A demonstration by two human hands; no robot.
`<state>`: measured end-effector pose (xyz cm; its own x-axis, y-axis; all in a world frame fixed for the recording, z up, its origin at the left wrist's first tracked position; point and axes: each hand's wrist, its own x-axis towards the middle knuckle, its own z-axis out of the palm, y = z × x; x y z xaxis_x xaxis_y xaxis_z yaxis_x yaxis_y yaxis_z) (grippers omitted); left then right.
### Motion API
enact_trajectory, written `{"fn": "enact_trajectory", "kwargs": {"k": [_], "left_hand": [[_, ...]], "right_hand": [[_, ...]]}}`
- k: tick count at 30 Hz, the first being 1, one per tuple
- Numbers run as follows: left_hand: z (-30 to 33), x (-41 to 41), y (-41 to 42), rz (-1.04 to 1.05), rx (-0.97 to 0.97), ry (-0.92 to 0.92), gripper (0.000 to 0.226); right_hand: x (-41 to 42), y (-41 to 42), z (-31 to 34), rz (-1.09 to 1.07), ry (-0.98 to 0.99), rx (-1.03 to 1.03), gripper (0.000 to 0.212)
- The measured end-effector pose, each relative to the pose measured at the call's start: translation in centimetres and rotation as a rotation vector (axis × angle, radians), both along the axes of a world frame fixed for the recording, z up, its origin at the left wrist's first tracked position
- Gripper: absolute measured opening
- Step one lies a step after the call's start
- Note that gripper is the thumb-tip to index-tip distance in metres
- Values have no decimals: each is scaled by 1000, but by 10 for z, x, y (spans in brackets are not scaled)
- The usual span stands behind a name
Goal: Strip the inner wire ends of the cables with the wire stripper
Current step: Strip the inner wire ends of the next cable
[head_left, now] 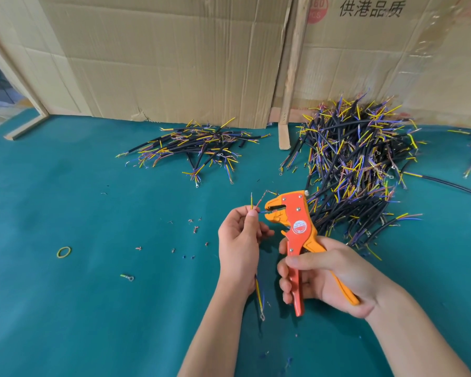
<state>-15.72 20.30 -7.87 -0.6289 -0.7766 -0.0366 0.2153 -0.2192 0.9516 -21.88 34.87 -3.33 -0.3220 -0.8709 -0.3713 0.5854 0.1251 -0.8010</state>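
Teal felt [93,202] covers the bench, with cardboard sheets [161,58] standing along its far edge. Near the middle I see my left hand [239,240] pinching a short cable [257,288] between thumb and fingertips, its yellow and brown inner wires sticking up above the fingers and its other end hanging below the wrist. One blue inner wire runs sideways from that pinch into the mouth of the wire stripper [294,224]. My right hand [326,273] wraps curled fingers around both handles of the orange tool. Just beyond it lies a large cable heap [356,161], a flatter cable pile [193,146] well to its left. Snipped insulation bits [193,228], a rubber band [64,251] and a loose ring terminal [127,277] dot the felt.
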Motion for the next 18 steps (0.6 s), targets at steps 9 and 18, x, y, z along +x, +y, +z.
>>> {"fn": "enact_trajectory", "kwargs": {"k": [9,18], "left_hand": [[4,1,0,-46,23,33,15],[5,4,-2,-116,75,95,13]], "right_hand": [[3,-3,-2,16,32,-4,27],[4,-5,-4,4,19,-9,21]]}}
